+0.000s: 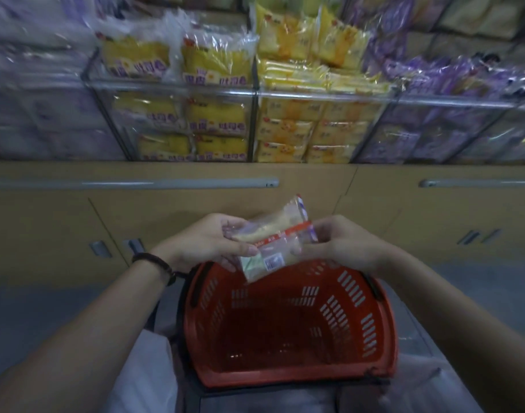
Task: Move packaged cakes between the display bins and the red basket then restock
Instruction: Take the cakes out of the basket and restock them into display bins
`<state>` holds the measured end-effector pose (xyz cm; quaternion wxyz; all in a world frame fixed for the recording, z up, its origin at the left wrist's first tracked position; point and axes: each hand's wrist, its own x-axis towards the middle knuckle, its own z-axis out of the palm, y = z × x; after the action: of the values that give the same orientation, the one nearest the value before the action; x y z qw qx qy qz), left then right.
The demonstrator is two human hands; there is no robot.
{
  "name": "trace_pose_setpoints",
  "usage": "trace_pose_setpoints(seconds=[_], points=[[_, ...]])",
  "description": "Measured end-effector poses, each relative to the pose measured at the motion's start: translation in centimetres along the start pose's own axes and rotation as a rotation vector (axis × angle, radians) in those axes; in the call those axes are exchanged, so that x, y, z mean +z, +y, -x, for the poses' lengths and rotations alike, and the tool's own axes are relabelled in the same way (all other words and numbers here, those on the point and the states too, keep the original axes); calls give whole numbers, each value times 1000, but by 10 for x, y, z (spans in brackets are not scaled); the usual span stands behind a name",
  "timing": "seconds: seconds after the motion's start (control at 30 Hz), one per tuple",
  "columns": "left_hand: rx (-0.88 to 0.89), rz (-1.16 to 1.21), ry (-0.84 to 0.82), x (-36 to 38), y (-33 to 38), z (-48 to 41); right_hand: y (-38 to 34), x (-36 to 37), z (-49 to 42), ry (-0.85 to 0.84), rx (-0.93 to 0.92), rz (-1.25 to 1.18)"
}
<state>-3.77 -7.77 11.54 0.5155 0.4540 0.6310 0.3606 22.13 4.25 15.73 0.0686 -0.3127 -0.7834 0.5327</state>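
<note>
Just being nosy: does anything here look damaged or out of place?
Little. The basket has a dark scuff, perhaps a chip, on its near right rim. The two cake packs held above it look intact; the bins are too blurred to judge.

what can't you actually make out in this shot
Head view only.
- Print on the cake packets: too small, blurred.
- Left hand, right hand: overlapping packets hide which hand's grip holds which.
- Purple packs at right: motion-blurred, labels unreadable.
- Upper shelves: cut off by the top edge.
</note>
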Motion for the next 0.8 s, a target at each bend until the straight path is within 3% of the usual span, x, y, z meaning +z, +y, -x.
trace_pose_setpoints(seconds=[0.17, 0.27, 0.33, 0.4, 0.5, 0.57, 0.67, 0.8], points=[[78, 419, 420, 24, 27, 23, -22, 25, -1, 351, -293, -219], [-11, 820, 203, 30, 40, 42, -23, 38, -4, 507, -452, -23], [85, 967, 73, 27, 44, 52, -26, 44, -5, 590, -620, 183], [202, 984, 120, 23, 47, 59, -33, 50, -2, 581, -728, 287], [340, 855, 372, 22, 56, 68, -45, 55, 7, 365, -674, 49], [387, 828, 440, 21, 62, 76, -53, 60, 11, 270, -554, -201], [424, 775, 481, 18, 70, 86, -68, 64, 10, 276, -385, -409], [450, 744, 449, 13, 79, 94, -90, 68, 10, 371, -368, -417]])
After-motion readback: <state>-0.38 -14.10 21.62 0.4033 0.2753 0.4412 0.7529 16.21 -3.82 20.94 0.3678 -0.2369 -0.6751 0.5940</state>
